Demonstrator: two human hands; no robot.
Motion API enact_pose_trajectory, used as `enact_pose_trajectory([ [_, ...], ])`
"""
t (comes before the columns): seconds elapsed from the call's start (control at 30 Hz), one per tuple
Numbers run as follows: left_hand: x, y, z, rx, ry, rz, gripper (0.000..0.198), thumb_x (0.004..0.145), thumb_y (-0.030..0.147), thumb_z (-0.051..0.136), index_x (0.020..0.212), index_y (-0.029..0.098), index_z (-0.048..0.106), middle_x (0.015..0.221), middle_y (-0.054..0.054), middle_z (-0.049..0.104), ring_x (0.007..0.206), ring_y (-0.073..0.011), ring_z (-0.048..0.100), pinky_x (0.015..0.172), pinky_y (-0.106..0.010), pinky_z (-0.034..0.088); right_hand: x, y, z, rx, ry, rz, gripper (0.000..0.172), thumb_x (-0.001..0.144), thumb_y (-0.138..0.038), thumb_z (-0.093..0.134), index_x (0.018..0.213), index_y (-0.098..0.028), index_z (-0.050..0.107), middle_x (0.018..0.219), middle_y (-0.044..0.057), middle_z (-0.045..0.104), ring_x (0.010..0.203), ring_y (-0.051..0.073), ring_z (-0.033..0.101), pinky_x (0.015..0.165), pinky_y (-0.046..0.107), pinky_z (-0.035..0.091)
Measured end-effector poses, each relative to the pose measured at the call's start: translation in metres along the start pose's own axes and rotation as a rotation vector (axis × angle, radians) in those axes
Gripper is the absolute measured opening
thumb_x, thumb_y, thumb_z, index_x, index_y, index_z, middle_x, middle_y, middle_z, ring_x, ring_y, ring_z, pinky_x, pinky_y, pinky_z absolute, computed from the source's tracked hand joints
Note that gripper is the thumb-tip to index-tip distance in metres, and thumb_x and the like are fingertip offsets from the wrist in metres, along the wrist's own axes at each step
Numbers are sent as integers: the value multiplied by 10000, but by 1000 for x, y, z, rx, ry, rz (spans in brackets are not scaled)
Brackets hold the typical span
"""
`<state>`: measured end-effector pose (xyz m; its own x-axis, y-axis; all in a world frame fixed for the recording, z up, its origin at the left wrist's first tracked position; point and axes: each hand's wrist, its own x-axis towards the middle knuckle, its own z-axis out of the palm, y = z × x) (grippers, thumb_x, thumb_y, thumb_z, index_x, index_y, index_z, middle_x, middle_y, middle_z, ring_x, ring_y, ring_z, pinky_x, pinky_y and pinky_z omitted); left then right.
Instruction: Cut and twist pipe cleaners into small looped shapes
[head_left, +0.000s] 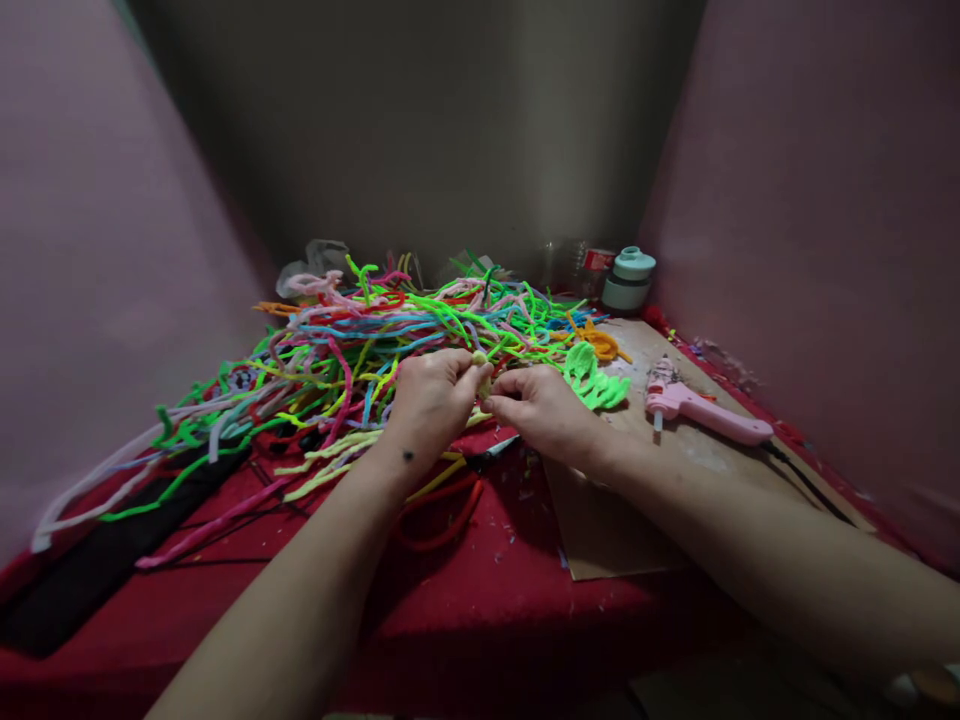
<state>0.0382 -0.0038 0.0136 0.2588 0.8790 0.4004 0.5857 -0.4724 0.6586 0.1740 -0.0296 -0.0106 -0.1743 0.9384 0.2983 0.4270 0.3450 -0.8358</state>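
Left hand (435, 395) closed in, thumb and fingers pinched on a small pale yellow fuzzy piece (484, 385); from the other side, the same piece is met by the pinched fingertips of the right hand (536, 405). It is being held up over the middle of the table (480, 610), and by the look of it, close shaping or joining is the step in hand. Whether it is gripped or only touched on the right cannot be told. For the next move, a firm hold on the left and a fine adjustment on the right would seem to be called for.

Just beyond, a heap of chenille stems (420, 320) is spread toward the table's far edge. To the right, green leaf-like loops (592, 380) are seen, and near the table's right edge a pink glue gun (705, 408) is rested, untouched, on a cardboard sheet (615, 530).
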Motion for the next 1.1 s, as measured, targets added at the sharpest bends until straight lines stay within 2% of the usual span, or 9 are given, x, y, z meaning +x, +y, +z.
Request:
enact_pose_trajectory([
  [0.2, 3, -10, -5, -409, -266, -209, 303, 735, 404, 555, 583, 142, 537, 479, 42, 431, 425, -63, 334, 430, -213, 230, -3, -1, -1, 311, 5, 126, 249, 707, -287, 566, 520, -149, 478, 481, -67, 359, 460, 52, 264, 466, 229, 210],
  [0.3, 3, -12, -5, -513, -265, -234, 258, 702, 373, 609, 612, 141, 539, 506, 46, 437, 435, -55, 338, 435, -204, 241, -3, 0, 0, 440, 3, 170, 245, 699, -333, 586, 560, -147, 511, 485, -59, 413, 441, 53, 302, 445, 221, 222],
  [0.47, 2, -7, -5, -465, -286, -198, 204, 697, 334, 607, 651, 138, 575, 535, 41, 454, 469, -62, 363, 464, -204, 282, -1, 5, 3, 533, -18, 195, 203, 688, -268, 566, 529, -155, 509, 434, -58, 429, 382, 54, 330, 398, 214, 250],
  [0.53, 1, -5, -2, -378, -253, -144, 169, 695, 306, 592, 658, 141, 592, 549, 35, 477, 492, -73, 389, 488, -211, 308, 0, 8, 4, 522, -15, 206, 175, 659, -201, 545, 496, -156, 501, 405, -59, 414, 357, 52, 319, 372, 212, 235],
  [0.67, -3, -3, 5, 18, -42, 171, 145, 678, 214, 559, 548, 150, 571, 581, 13, 512, 587, -97, 436, 580, -230, 335, 0, 12, 7, 545, -7, 251, 135, 592, -115, 499, 463, -155, 488, 372, -60, 405, 317, 48, 291, 333, 213, 196],
  [0.73, -3, -2, 6, 94, 17, 210, 163, 684, 215, 543, 536, 153, 569, 582, 7, 522, 598, -102, 442, 587, -233, 337, 1, 13, 8, 566, -14, 265, 133, 591, -115, 505, 464, -153, 489, 370, -57, 416, 306, 49, 298, 324, 211, 201],
  [0.93, 0, 2, -1, -341, -230, -170, 189, 649, 309, 627, 605, 132, 578, 494, 43, 482, 450, -64, 384, 443, -202, 293, 1, 11, 8, 604, 19, 248, 188, 675, -240, 587, 530, -156, 502, 404, -61, 436, 316, 53, 320, 331, 205, 232],
  [1.03, 3, -4, -2, -456, -129, -230, 204, 670, 322, 628, 624, 138, 554, 462, 55, 466, 402, -53, 371, 406, -194, 270, -3, 6, 8, 436, -13, 209, 317, 756, -369, 550, 531, -149, 515, 429, -40, 451, 349, 57, 345, 364, 209, 250],
  [1.1, 5, -11, -2, -546, -78, -293, 191, 703, 336, 607, 691, 153, 551, 450, 61, 474, 364, -54, 364, 376, -189, 257, -8, 2, 10, 250, 7, 103, 412, 795, -440, 509, 509, -143, 512, 449, -29, 446, 389, 55, 345, 398, 211, 250],
])
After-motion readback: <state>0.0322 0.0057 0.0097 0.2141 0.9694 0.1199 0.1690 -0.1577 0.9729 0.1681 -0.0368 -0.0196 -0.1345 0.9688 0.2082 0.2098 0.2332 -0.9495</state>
